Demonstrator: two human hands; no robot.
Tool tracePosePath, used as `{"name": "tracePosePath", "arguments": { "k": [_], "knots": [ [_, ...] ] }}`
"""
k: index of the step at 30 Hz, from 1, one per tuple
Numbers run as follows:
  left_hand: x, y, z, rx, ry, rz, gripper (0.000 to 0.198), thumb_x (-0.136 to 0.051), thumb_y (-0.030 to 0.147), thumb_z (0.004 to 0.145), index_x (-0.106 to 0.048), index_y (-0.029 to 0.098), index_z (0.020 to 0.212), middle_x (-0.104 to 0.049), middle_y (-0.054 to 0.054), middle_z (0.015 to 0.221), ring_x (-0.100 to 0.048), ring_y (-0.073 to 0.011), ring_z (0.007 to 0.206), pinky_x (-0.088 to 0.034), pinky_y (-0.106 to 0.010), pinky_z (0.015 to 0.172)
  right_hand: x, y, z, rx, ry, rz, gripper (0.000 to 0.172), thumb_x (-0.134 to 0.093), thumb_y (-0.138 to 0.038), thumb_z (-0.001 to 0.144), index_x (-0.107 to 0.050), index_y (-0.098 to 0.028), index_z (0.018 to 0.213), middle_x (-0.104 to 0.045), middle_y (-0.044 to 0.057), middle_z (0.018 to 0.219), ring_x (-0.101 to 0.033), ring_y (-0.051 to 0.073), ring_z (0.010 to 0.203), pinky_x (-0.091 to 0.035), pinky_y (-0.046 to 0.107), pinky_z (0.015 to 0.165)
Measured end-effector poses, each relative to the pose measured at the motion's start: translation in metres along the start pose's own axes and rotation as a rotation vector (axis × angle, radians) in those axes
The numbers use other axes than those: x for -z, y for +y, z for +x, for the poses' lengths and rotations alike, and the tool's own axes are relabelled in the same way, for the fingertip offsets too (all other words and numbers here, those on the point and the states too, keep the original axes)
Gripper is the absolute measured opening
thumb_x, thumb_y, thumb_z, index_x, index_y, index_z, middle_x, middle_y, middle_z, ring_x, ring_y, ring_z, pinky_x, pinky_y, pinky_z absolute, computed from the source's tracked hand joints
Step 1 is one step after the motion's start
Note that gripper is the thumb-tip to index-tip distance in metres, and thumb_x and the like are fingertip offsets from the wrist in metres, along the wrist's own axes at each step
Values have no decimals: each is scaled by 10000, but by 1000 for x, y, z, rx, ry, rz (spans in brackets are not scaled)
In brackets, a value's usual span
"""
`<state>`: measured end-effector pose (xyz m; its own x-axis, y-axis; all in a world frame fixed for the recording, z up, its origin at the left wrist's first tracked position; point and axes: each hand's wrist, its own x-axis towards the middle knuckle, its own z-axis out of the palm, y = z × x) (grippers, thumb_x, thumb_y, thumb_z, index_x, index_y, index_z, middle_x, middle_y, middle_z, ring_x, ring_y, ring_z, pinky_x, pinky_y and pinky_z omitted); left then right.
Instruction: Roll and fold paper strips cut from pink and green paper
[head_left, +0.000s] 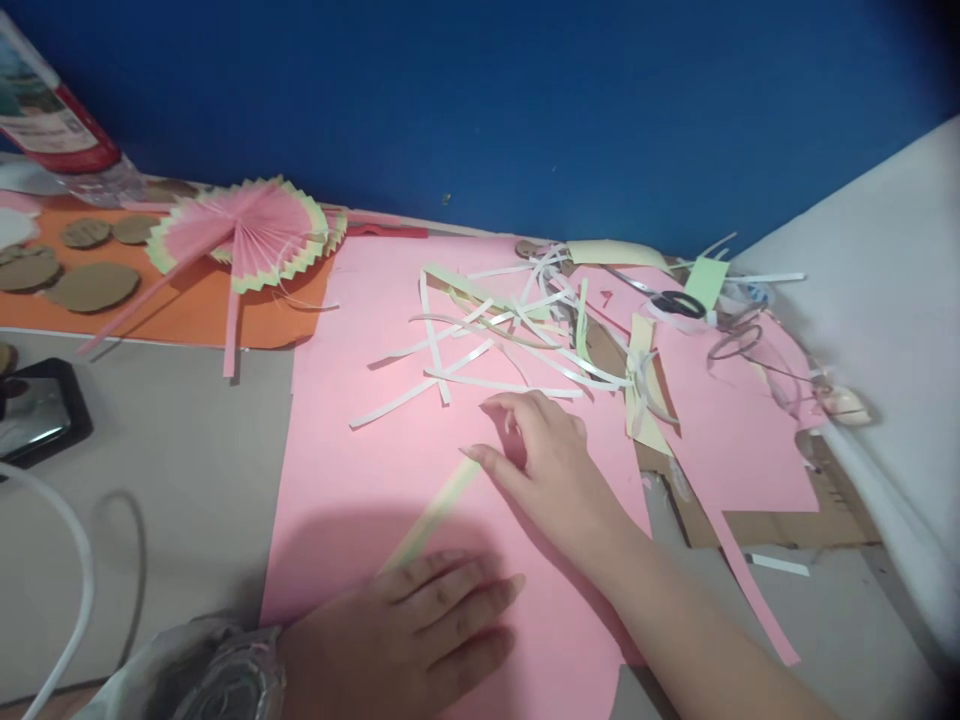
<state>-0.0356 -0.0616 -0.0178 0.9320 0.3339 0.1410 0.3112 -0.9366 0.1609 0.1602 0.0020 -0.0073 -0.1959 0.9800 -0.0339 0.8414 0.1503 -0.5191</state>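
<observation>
My left hand (409, 625) lies flat on a large pink paper sheet (352, 440) near the bottom edge, fingers stretched out and pressing the near end of a thin pale green paper strip (439, 510). My right hand (544, 455) reaches in from the lower right, and its thumb and fingers pinch the far end of that strip. The strip is blurred. Just beyond my right hand lies a loose pile of white and pale green paper strips (510, 335).
A folded pink and yellow paper fan (244, 235) lies on an orange sheet (187, 310) with brown cardboard discs (94, 285). Scissors (679, 303) rest among scraps at the right. A phone (37, 410), a white cable (71, 590) and a bottle (56, 125) are at the left.
</observation>
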Motion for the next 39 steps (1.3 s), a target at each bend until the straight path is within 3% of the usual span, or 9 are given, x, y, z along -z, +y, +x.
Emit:
{"name": "tracePosePath", "arguments": {
  "k": [5, 8, 11, 14, 21, 26, 29, 33, 39],
  "knots": [
    [-9, -2, -2, -12, 86, 134, 336, -411, 261, 932, -527, 274, 1247, -502, 44, 1363, -468, -170, 1205, -313, -318, 1015, 10, 10, 2, -97, 70, 195, 142, -432, -309, 922, -528, -224, 985, -594, 40, 975, -548, 188, 901, -426, 351, 807],
    [-20, 0, -5, 76, 169, 212, 333, -422, 270, 928, -533, 272, 1242, -514, 19, 1346, -471, -211, 1196, -206, -369, 1072, 15, 5, 0, -135, 75, 305, 165, -398, -332, 938, -529, -236, 969, -610, 26, 1003, -569, 172, 931, -442, 320, 802],
    [-25, 0, -6, 156, 189, 278, 325, -450, 301, 918, -540, 264, 1228, -506, -14, 1348, -463, -240, 1203, -109, -417, 1106, 22, -2, -4, -179, -1, 284, 194, -409, -366, 929, -540, -259, 1023, -616, 16, 1038, -579, 175, 937, -454, 329, 796],
    [-23, 0, -6, 231, 163, 334, 340, -476, 336, 905, -525, 254, 1231, -491, -48, 1356, -432, -246, 1236, -118, -437, 1109, 27, -4, -6, -201, -62, 286, 236, -415, -395, 918, -552, -267, 1062, -623, 25, 1051, -593, 181, 906, -474, 338, 772],
    [-17, -1, -5, 201, 231, 334, 275, -533, 384, 875, -585, 299, 1132, -494, -8, 1348, -420, -248, 1241, -113, -503, 1113, 25, -6, -8, -174, -222, 363, 271, -471, -458, 874, -587, -252, 1006, -585, -3, 753, -567, 163, 658, -475, 312, 612],
    [-15, -3, 0, 151, 287, 263, 224, -565, 371, 858, -628, 315, 1066, -573, 49, 1261, -466, -206, 1176, -68, -464, 1142, 22, -3, -6, -165, -117, 487, 238, -516, -376, 871, -548, -272, 1082, -593, 24, 1120, -561, 171, 1039, -452, 341, 907],
    [-26, -1, 3, 158, 362, 235, 193, -558, 316, 869, -635, 338, 1045, -584, 82, 1245, -465, -161, 1169, -60, -430, 1153, 20, -2, -6, -174, -148, 536, 318, -516, -376, 872, -513, -298, 1180, -548, 20, 1250, -503, 170, 1163, -390, 362, 1010],
    [-37, 4, 3, 211, 486, 200, 192, -514, 294, 897, -653, 364, 1008, -588, 120, 1233, -468, -123, 1159, -100, -374, 1155, 21, -3, -8, -213, -160, 500, 318, -515, -392, 868, -534, -306, 1173, -590, 23, 1167, -576, 179, 995, -462, 377, 895],
    [-32, 2, -1, 145, 399, 176, 192, -571, 331, 867, -646, 356, 1043, -564, 132, 1278, -476, -101, 1166, -113, -352, 1160, 22, -2, -8, -260, -211, 477, 268, -507, -405, 867, -571, -310, 1110, -604, -4, 942, -551, 157, 809, -461, 326, 759]
  ]
}}
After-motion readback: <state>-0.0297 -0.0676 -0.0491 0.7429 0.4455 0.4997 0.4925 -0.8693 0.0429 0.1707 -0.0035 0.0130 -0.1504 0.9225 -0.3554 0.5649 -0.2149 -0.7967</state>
